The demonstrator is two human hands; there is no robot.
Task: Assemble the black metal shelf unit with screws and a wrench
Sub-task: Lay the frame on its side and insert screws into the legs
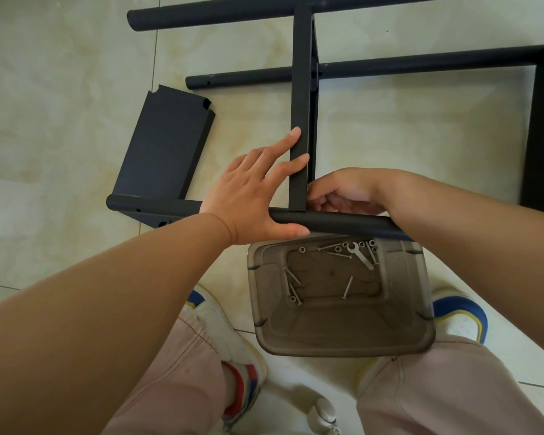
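Screws (291, 285) and wrench (361, 255) lie loose in the tub (343, 343) between the feet. Beyond it, the left hand (255, 196), fingers straight, steadies pole (336, 222) and shelf edge (300, 120). The right hand (343, 196) curls behind the joint, probably seating a screw. Tightening with the wrench likely comes next.

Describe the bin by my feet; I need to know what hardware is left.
The bin is smoky translucent plastic, rectangular with rounded corners, open-topped, standing on the tile floor between the shoes. Inside lie a small silver wrench, several long screws and a cluster of nuts or washers near its far wall. Neither hand touches it.
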